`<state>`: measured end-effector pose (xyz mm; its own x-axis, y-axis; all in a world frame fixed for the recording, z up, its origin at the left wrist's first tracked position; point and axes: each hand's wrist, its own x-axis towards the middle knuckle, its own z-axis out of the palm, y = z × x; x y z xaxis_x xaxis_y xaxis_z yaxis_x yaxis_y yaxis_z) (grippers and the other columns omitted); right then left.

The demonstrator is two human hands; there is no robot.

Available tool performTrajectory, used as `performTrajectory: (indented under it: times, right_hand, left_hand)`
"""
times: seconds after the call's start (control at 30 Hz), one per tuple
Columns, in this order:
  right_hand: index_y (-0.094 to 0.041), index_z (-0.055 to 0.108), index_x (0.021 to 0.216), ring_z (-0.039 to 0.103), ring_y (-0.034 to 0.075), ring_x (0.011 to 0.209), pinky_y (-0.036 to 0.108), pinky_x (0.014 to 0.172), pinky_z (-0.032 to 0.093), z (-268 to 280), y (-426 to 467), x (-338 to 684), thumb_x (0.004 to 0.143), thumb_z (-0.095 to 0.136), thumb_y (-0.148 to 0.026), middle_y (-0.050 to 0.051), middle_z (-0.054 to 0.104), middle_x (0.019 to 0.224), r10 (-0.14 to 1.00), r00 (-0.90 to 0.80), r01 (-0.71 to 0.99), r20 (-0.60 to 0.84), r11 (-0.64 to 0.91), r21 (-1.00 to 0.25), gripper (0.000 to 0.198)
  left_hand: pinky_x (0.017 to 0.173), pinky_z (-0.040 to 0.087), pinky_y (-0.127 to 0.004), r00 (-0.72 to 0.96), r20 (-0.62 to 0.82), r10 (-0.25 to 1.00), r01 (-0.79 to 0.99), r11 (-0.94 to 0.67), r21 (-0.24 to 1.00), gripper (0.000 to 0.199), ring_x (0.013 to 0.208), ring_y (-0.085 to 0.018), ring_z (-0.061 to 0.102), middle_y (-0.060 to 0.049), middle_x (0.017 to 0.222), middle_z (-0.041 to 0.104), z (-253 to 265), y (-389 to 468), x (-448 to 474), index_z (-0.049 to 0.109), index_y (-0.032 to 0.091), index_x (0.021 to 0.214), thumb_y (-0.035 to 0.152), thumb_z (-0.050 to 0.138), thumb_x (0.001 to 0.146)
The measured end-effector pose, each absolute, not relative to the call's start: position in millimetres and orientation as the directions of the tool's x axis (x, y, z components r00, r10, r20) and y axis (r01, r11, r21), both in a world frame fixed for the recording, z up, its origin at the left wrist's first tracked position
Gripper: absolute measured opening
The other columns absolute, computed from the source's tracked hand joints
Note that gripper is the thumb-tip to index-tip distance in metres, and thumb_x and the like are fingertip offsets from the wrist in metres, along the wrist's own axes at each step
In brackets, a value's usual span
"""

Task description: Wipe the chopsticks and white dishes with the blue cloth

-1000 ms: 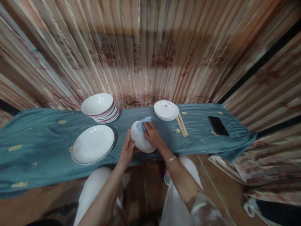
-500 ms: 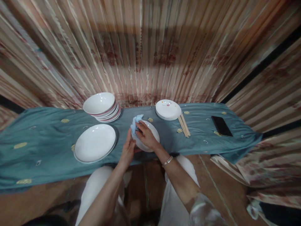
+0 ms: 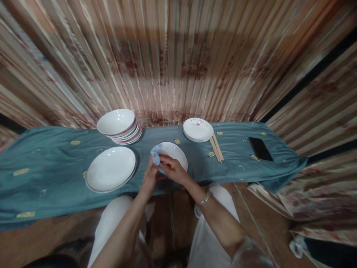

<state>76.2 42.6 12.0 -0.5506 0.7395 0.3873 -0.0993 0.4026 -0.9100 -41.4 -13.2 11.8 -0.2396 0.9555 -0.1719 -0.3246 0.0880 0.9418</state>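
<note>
A small white plate [image 3: 177, 152] is in front of me at the near edge of the cloth-covered table. My left hand [image 3: 151, 174] is closed on the plate's left edge, thumb on top and the other fingers partly hidden below. Bunched at that same rim is a light blue cloth [image 3: 156, 155]. My right hand [image 3: 173, 168] reaches over the plate with its fingers closed on the cloth; its fingertips lie close to my left hand. The two hands cover the plate's near left part.
Left of the hands lie large white plates [image 3: 111, 169], with stacked bowls [image 3: 117, 123] behind them. Small flowered plates [image 3: 198, 130] and wooden chopsticks [image 3: 216, 148] are at the back right. A black phone [image 3: 260, 149] rests farther right on the green tablecloth [image 3: 55, 160].
My right hand has moved with the blue cloth down and left along the plate, toward my left hand. The cloth now bunches at the left rim. My left hand still holds the plate.
</note>
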Motion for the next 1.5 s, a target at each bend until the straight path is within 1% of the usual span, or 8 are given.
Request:
performTrajectory:
  times: [0.3, 0.47, 0.63, 0.77, 0.93, 1.07, 1.33, 1.5]
  right_hand:
    - [-0.018, 0.071, 0.101, 0.06, 0.019, 0.108, 0.03, 0.094, 0.046, 14.5, 35.7, 98.6, 0.084, 0.06, -0.043, 0.006, 0.065, 0.117, 0.742, -0.632, -0.086, 0.225, 0.221, -0.971, 0.032]
    - [-0.018, 0.073, 0.092, 0.064, 0.017, 0.093, 0.028, 0.081, 0.049, 16.5, 35.8, 114.4, 0.078, 0.066, -0.043, 0.005, 0.069, 0.108, 0.702, -0.705, -0.011, 0.104, 0.136, -0.991, 0.029]
    - [-0.018, 0.074, 0.09, 0.065, 0.018, 0.093, 0.028, 0.081, 0.049, 15.4, 38.1, 131.8, 0.077, 0.065, -0.032, 0.005, 0.07, 0.108, 0.662, -0.747, 0.071, 0.065, 0.176, -0.982, 0.022]
    - [-0.017, 0.074, 0.087, 0.066, 0.017, 0.088, 0.027, 0.078, 0.049, 13.9, 40.4, 143.6, 0.077, 0.061, -0.021, 0.003, 0.071, 0.101, 0.641, -0.766, 0.167, 0.042, 0.261, -0.951, 0.017]
    - [-0.015, 0.074, 0.084, 0.066, 0.018, 0.091, 0.027, 0.081, 0.048, 14.8, 42.7, 153.9, 0.071, 0.058, -0.008, 0.005, 0.072, 0.101, 0.659, -0.752, 0.305, 0.021, 0.377, -0.875, 0.022]
    - [-0.017, 0.074, 0.081, 0.066, 0.019, 0.096, 0.029, 0.085, 0.047, 15.6, 46.6, 160.2, 0.072, 0.059, -0.01, 0.005, 0.072, 0.103, 0.702, -0.712, 0.457, -0.017, 0.444, -0.771, 0.018]
    - [-0.018, 0.073, 0.083, 0.066, 0.021, 0.094, 0.03, 0.082, 0.048, 14.8, 54.2, 160.4, 0.075, 0.058, -0.015, 0.006, 0.071, 0.103, 0.828, -0.56, 0.692, -0.03, 0.447, -0.567, 0.017]
    - [-0.019, 0.07, 0.085, 0.064, 0.019, 0.092, 0.027, 0.079, 0.047, 14.3, 59.0, 154.8, 0.081, 0.053, -0.015, 0.006, 0.071, 0.099, 0.875, -0.483, 0.78, 0.021, 0.441, -0.444, 0.018]
  left_hand:
    - [0.068, 0.058, -0.036, -0.162, -0.214, 0.963, -0.352, 0.146, 0.924, 0.085, 0.101, -0.026, 0.061, -0.006, 0.141, 0.047, 14.2, -14.1, -39.4, 0.024, 0.033, 0.148, 0.039, 0.063, 0.073]
    - [0.056, 0.053, -0.027, -0.194, -0.254, 0.948, -0.339, 0.179, 0.924, 0.084, 0.073, -0.015, 0.061, -0.005, 0.113, 0.062, 21.9, -13.6, -37.3, 0.026, 0.031, 0.148, 0.035, 0.06, 0.072]
    - [0.055, 0.052, -0.028, -0.182, -0.263, 0.947, -0.326, 0.194, 0.925, 0.086, 0.064, -0.014, 0.06, -0.002, 0.088, 0.063, 26.5, -13.1, -36.0, 0.02, 0.027, 0.15, 0.035, 0.057, 0.073]
    - [0.057, 0.053, -0.029, -0.163, -0.229, 0.96, -0.285, 0.177, 0.942, 0.083, 0.065, -0.015, 0.061, -0.003, 0.092, 0.065, 24.0, -14.3, -37.4, 0.019, 0.028, 0.15, 0.037, 0.055, 0.076]
    - [0.061, 0.054, -0.031, -0.156, -0.207, 0.966, -0.261, 0.162, 0.952, 0.083, 0.07, -0.017, 0.063, -0.003, 0.099, 0.065, 20.9, -14.9, -38.9, 0.019, 0.03, 0.15, 0.034, 0.055, 0.075]
    - [0.063, 0.054, -0.032, -0.164, -0.216, 0.962, -0.263, 0.169, 0.95, 0.083, 0.072, -0.017, 0.063, -0.003, 0.1, 0.065, 21.5, -14.7, -38.5, 0.022, 0.03, 0.149, 0.033, 0.056, 0.074]
    - [0.063, 0.054, -0.032, -0.174, -0.223, 0.959, -0.243, 0.177, 0.954, 0.08, 0.071, -0.017, 0.062, -0.005, 0.109, 0.063, 23.3, -13.8, -37.0, 0.025, 0.032, 0.148, 0.035, 0.056, 0.075]
    - [0.061, 0.055, -0.031, -0.198, -0.223, 0.955, -0.235, 0.174, 0.956, 0.081, 0.071, -0.016, 0.06, -0.003, 0.099, 0.06, 26.3, -14.1, -35.4, 0.027, 0.03, 0.148, 0.037, 0.058, 0.073]
